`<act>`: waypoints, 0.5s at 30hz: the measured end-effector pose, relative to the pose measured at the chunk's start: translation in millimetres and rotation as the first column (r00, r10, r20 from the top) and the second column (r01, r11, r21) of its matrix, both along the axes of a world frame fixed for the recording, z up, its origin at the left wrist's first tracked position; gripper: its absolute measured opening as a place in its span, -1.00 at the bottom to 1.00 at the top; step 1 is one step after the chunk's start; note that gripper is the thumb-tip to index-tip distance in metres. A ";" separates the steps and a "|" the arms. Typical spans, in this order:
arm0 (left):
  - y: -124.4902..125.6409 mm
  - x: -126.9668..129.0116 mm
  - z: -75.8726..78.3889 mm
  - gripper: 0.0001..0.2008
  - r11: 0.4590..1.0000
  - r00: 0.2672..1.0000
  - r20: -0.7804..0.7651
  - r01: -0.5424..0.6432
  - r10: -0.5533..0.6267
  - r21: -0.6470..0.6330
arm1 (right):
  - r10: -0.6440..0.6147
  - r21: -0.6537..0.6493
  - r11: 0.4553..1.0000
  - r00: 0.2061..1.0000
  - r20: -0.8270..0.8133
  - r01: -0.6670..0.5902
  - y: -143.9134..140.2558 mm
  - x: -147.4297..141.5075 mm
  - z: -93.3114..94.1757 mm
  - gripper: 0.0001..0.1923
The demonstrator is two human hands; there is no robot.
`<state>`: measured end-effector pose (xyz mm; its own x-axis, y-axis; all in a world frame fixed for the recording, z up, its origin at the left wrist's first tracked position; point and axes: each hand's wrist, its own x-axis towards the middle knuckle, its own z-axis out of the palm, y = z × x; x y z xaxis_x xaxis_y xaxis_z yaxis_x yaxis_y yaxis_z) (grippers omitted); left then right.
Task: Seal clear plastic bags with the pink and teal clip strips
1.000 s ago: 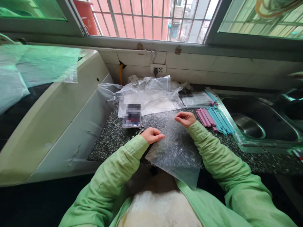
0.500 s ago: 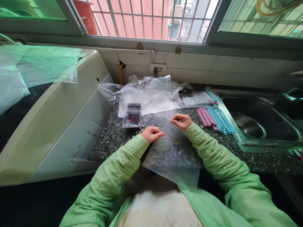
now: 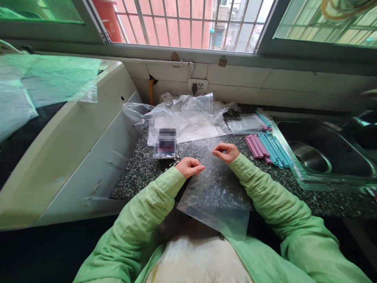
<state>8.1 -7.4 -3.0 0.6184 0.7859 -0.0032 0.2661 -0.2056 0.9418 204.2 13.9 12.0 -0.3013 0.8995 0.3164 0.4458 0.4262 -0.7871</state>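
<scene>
2 hands (image 3: 206, 159) pinch plastic bag (image 3: 215, 192).

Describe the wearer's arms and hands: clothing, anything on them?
Both arms wear loose, light green woven long sleeves, wrinkled and ending at the wrists. The left hand and right hand are bare: no gloves, no visible rings, watch or markings.

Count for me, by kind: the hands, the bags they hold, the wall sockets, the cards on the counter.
Hands: 2 (left hand, right hand)
Bag held: 1
Socket: 1
Card: 1
Total: 5
</scene>
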 end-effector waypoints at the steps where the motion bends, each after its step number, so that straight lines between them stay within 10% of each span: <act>1: -0.2 0.1 0.1 -0.57 1.000 1.000 -0.001 -0.011 0.011 -0.001 | 0.005 0.002 1.000 1.000 0.000 -0.005 -0.7 -0.6 0.3 -0.77; 15: 1.0 0.7 0.2 -0.61 0.996 0.995 0.048 -0.089 0.089 -0.007 | 0.078 -0.008 0.997 0.997 0.012 -0.078 -10.2 -12.2 1.0 -0.77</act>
<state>8.8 -6.4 -2.9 0.5453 0.8380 0.0205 0.2378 -0.1781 0.9549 192.0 3.7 13.0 -0.3747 0.8752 0.3060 0.4206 0.4546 -0.7851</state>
